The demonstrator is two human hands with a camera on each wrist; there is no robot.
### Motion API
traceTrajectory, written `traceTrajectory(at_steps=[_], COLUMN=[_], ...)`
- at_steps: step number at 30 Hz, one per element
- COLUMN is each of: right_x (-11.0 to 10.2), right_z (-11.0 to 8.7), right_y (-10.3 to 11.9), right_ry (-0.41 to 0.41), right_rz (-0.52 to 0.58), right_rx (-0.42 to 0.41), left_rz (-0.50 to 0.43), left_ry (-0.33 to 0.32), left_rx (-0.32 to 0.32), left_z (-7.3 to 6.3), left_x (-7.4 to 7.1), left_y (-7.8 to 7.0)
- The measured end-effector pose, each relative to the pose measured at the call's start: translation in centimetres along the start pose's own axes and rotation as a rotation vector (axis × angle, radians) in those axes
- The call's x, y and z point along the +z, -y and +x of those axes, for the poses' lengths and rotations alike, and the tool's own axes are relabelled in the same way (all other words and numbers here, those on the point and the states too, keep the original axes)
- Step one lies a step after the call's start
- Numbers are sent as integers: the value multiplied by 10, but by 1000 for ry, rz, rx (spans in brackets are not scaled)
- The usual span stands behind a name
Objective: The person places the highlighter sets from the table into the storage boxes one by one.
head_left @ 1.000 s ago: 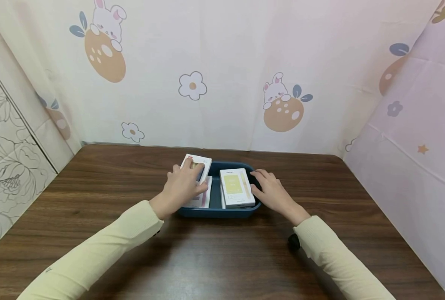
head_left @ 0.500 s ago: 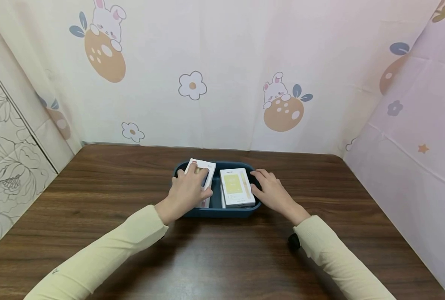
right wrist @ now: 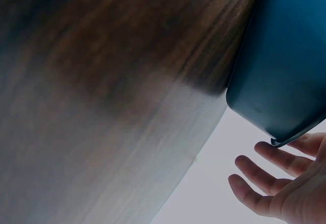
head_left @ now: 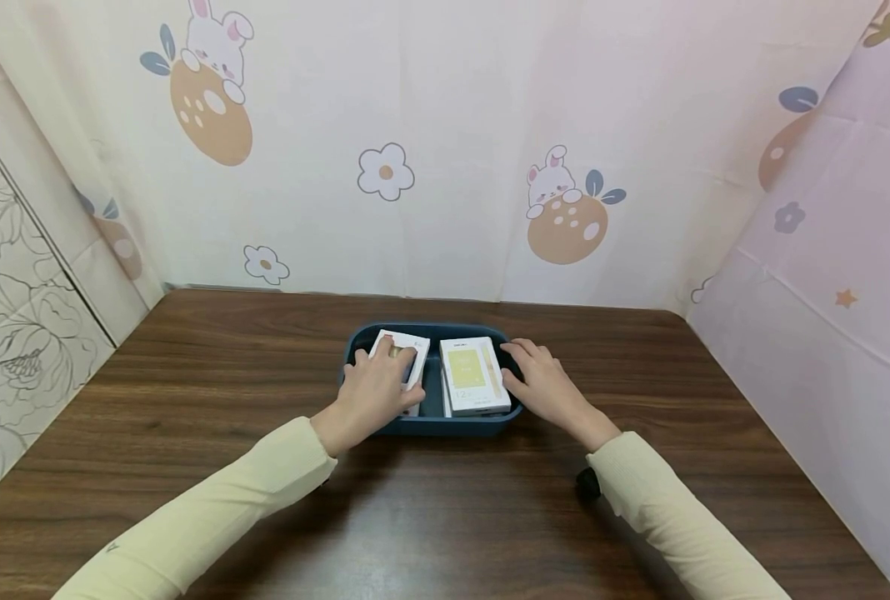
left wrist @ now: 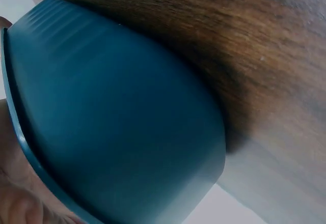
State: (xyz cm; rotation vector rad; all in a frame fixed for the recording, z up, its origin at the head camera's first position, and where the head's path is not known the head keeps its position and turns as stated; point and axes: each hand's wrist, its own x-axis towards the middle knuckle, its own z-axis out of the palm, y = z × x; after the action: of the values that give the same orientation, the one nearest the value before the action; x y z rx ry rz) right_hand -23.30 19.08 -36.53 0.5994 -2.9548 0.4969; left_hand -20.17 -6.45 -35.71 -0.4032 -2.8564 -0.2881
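A dark blue plastic bin (head_left: 441, 427) stands on the table and holds small white cartons. My left hand (head_left: 376, 385) grips a white carton with a red logo (head_left: 407, 340) in the bin's left half, thumb on its right side and fingers over the top. Most of that carton is hidden by the hand. To its right lies a white carton with a yellow-green panel (head_left: 469, 371), on top of another pale box. At the bin's right rim my right hand (head_left: 546, 385) rests with loosely bent, spread fingers, holding no carton. In the right wrist view its fingers (right wrist: 254, 175) reach past the bin rim.
The brown wood-grain table (head_left: 445, 517) extends on all sides of the bin. A patterned curtain (head_left: 460, 233) hangs behind the table's back edge. In the left wrist view, the bin's outer wall (left wrist: 122, 107) fills much of the picture.
My left hand has moved slightly right and lowered the carton with the red logo into the bin, over the carton with purplish print seen there earlier. The right hand has stayed put.
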Motion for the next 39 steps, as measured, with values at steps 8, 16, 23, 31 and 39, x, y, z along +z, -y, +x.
traceTrajectory(at_steps=[8,16,23,31,39], right_x=[-1,-1,-1,-1,-1], right_z=[-1,0,0,0,-1], right_y=[0,0,1,0,-1], right_ry=[-1,-3,-5,-11,-2], right_rz=[2,6,6,3,8], right_rx=[-3,-3,-7,-10,-10], left_rz=[-28,-22,-43,-56,-3], left_ry=[58,80,99,141,145], left_rx=[-38,-65,-74,-87,-38], left_z=[2,3,4,5,3], left_x=[1,2,3,0,-16], left_y=[-1,-1,0,-1,3])
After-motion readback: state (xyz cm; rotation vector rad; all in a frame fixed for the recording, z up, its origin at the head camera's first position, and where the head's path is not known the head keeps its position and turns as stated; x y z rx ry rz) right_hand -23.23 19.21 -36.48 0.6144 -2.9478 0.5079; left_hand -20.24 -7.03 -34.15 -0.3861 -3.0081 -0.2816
